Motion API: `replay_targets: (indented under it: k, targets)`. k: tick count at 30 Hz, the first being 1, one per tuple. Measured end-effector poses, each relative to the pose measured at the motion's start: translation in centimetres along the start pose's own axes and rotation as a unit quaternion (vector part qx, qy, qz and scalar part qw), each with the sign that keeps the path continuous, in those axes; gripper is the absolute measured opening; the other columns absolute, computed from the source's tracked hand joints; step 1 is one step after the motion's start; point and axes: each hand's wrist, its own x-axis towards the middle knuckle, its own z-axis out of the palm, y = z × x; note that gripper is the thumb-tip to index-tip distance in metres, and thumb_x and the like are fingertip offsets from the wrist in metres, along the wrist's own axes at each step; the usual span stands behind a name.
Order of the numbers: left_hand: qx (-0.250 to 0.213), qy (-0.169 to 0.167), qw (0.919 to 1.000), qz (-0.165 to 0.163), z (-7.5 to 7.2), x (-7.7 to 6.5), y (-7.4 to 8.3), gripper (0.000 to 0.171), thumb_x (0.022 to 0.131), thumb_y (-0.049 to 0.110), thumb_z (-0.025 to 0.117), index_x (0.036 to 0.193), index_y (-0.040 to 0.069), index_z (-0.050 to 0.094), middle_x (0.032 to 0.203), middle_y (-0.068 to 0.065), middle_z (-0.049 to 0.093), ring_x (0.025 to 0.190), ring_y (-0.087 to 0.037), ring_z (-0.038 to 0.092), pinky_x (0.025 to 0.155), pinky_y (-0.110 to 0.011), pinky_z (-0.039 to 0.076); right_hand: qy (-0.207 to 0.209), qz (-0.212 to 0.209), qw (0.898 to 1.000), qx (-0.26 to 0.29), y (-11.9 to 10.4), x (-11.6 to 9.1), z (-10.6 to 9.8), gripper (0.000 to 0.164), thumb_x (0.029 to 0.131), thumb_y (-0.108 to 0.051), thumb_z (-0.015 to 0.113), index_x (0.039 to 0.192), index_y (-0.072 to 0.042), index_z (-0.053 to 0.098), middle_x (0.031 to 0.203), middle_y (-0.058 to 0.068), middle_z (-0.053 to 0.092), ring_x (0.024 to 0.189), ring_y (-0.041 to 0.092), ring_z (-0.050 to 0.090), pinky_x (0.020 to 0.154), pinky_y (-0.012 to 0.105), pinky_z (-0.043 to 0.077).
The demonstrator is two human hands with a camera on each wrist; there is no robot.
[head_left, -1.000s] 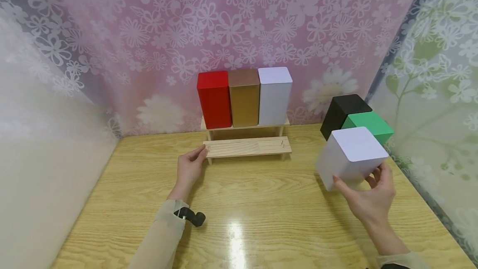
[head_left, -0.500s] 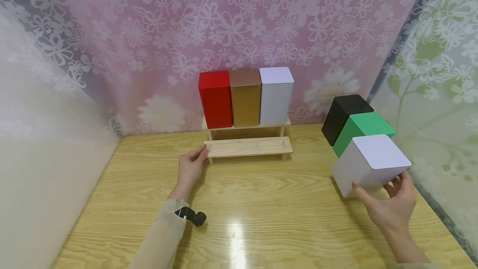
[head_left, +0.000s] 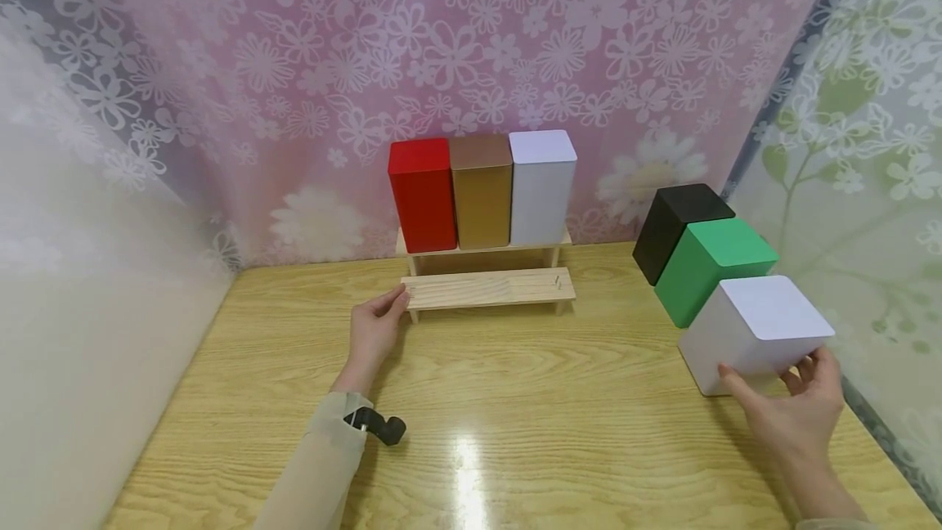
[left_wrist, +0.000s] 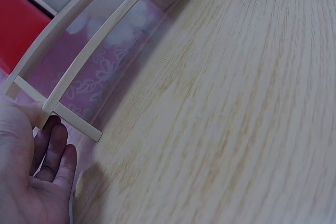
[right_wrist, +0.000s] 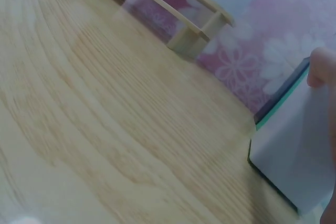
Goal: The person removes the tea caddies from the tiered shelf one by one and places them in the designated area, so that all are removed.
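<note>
On the right side of the table my right hand [head_left: 798, 407] grips a white box [head_left: 751, 342] between thumb and fingers, close in front of a green box [head_left: 706, 268]. The right wrist view catches the thumb [right_wrist: 321, 69] against the white box's side [right_wrist: 294, 145]. My left hand [head_left: 374, 338] pinches the left end of the lower step of a small wooden shelf [head_left: 486, 289]. In the left wrist view the thumb lies at the shelf's end, with fingers [left_wrist: 55, 153] curled beneath it.
Red [head_left: 423, 203], gold [head_left: 482, 199] and white [head_left: 543, 195] boxes stand side by side on the shelf's upper step, against the flowered pink curtain [head_left: 471, 39]. A black box [head_left: 673, 223] stands behind the green one, near the right-hand curtain [head_left: 868, 211].
My right hand has carried the white box to the right and toward me, uncovering more of the green box. The left hand has stayed at the shelf's end.
</note>
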Motion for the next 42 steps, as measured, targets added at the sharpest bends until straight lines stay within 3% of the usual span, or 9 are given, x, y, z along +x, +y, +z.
replay_targets:
  k: [14, 22, 42]
  targets:
    - [0.007, -0.006, 1.0000, 0.005, -0.1, 0.1, -0.1, 0.032, 0.102, 0.031, 0.075, 0.129, 0.013, 0.078, 0.129, -0.004, 0.074, 0.129, -0.020, 0.062, 0.102, -0.036, 0.053, -0.001, 0.036, 0.999, 0.002, 1.9, 1.4, -0.1, 0.097, 0.066, 0.019, 0.086, 0.151, -0.013, 0.052, 0.134, 0.001, 0.060, 0.120, 0.015, 0.058, 0.093, 0.013, 0.048]
    - [0.002, -0.002, 1.0000, 0.001, -0.1, 0.1, 0.0, 0.031, 0.101, 0.031, 0.076, 0.127, 0.013, 0.079, 0.128, -0.003, 0.075, 0.129, -0.018, 0.062, 0.105, -0.036, 0.051, -0.026, 0.025, 0.999, 0.007, 2.6, 2.5, 0.0, 0.099, 0.067, 0.020, 0.084, 0.153, -0.015, 0.050, 0.138, 0.002, 0.058, 0.123, 0.016, 0.058, 0.095, 0.013, 0.048]
    - [-0.010, -0.004, 0.9999, 0.002, -0.1, 0.0, 0.0, 0.030, 0.102, 0.028, 0.076, 0.127, 0.012, 0.079, 0.127, -0.006, 0.075, 0.122, -0.017, 0.066, 0.089, -0.020, 0.055, -0.060, 0.015, 0.998, 0.014, 2.7, 2.9, -0.2, 0.102, 0.069, 0.025, 0.082, 0.156, -0.014, 0.047, 0.140, 0.001, 0.059, 0.122, 0.014, 0.057, 0.098, 0.014, 0.047]
